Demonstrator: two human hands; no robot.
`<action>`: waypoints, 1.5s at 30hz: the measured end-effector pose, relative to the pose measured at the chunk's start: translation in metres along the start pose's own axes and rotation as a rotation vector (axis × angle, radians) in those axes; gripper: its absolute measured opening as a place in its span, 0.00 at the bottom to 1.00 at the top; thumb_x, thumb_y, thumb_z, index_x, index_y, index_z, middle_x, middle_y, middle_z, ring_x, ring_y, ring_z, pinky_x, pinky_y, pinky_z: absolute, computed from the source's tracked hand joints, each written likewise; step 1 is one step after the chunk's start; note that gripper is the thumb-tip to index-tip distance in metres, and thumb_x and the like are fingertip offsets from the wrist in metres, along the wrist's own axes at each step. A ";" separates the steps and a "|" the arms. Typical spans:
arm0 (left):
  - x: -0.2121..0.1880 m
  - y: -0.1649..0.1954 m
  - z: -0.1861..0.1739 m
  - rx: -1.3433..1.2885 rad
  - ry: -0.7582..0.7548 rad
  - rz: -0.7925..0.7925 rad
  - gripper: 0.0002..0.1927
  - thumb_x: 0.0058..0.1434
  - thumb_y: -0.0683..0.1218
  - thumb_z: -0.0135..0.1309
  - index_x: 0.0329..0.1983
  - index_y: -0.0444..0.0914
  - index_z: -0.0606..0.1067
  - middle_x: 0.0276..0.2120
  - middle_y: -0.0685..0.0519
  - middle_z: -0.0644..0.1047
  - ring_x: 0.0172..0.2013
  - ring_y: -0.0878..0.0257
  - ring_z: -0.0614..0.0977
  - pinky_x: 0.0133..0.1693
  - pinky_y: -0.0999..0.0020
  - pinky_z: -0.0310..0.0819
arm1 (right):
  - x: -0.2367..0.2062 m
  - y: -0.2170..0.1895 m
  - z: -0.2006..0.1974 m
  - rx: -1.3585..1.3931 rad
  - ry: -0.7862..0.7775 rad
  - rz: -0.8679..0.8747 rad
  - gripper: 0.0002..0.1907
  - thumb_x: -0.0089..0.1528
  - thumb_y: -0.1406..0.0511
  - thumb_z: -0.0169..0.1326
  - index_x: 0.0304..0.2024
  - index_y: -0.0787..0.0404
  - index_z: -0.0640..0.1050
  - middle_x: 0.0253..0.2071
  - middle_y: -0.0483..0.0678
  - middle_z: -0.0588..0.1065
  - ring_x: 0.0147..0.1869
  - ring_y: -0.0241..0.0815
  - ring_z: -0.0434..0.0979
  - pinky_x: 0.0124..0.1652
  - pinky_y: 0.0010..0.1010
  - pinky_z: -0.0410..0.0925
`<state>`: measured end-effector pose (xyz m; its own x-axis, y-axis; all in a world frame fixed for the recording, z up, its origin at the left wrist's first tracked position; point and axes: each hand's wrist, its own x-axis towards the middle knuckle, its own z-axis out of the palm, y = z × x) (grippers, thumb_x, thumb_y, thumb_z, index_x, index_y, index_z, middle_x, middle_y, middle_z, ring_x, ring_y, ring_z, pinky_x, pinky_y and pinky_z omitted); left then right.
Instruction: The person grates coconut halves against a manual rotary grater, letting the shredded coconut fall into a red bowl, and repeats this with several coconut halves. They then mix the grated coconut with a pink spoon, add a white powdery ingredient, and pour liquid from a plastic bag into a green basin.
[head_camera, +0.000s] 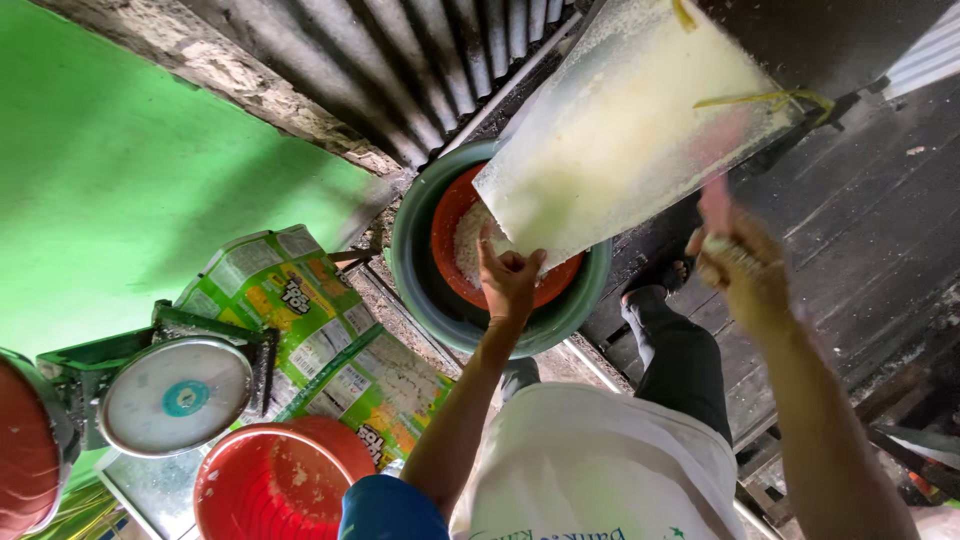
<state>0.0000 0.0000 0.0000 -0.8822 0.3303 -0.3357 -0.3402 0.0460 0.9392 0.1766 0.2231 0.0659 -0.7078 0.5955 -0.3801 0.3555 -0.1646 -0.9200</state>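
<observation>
Scale: round white-faced metal weighing scale (176, 393) sits left, well apart from the pour.
Bucket: red plastic bucket (270, 483) stands just beside it.
Left hand (510, 280): fingers closed, pinching the lower lip of the large white woven sack (620, 120).
Basin: orange plastic bowl (466, 245) inside grey-green round tub (420, 260), under the sack mouth.
Right hand (742, 268): clenched; what it grips is blurred.
Risk: if the pinch slips, the tilted sack could swing and spill white grain past the bowl.

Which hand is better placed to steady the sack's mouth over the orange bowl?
Left hand: it already grips the white sack at its lower edge over the orange bowl. Right hand holds farther out.
</observation>
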 end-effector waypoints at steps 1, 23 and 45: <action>0.012 0.026 -0.032 0.026 -0.011 0.040 0.51 0.56 0.36 0.65 0.78 0.32 0.50 0.18 0.55 0.70 0.19 0.72 0.69 0.23 0.75 0.68 | 0.004 -0.028 0.035 0.009 0.012 -0.044 0.23 0.69 0.70 0.44 0.66 0.54 0.70 0.39 0.46 0.75 0.27 0.27 0.64 0.22 0.18 0.61; 0.218 0.387 -0.099 0.198 -0.044 -0.098 0.48 0.53 0.37 0.66 0.77 0.43 0.59 0.19 0.54 0.78 0.18 0.71 0.72 0.21 0.71 0.70 | 0.084 -0.291 0.313 -0.644 -0.147 -0.513 0.30 0.67 0.72 0.48 0.72 0.58 0.64 0.50 0.60 0.76 0.44 0.48 0.80 0.41 0.38 0.76; -0.011 0.252 -0.222 0.094 -0.115 -0.136 0.47 0.53 0.35 0.66 0.76 0.40 0.61 0.15 0.60 0.68 0.15 0.73 0.66 0.17 0.72 0.68 | -0.110 -0.193 0.335 -0.609 -0.175 -0.640 0.15 0.72 0.64 0.45 0.58 0.65 0.72 0.45 0.53 0.77 0.45 0.42 0.79 0.41 0.32 0.76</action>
<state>-0.1488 -0.2012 0.2247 -0.7851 0.4204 -0.4549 -0.4172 0.1840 0.8900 -0.0185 -0.0748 0.2532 -0.9465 0.2942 0.1327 0.0884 0.6318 -0.7700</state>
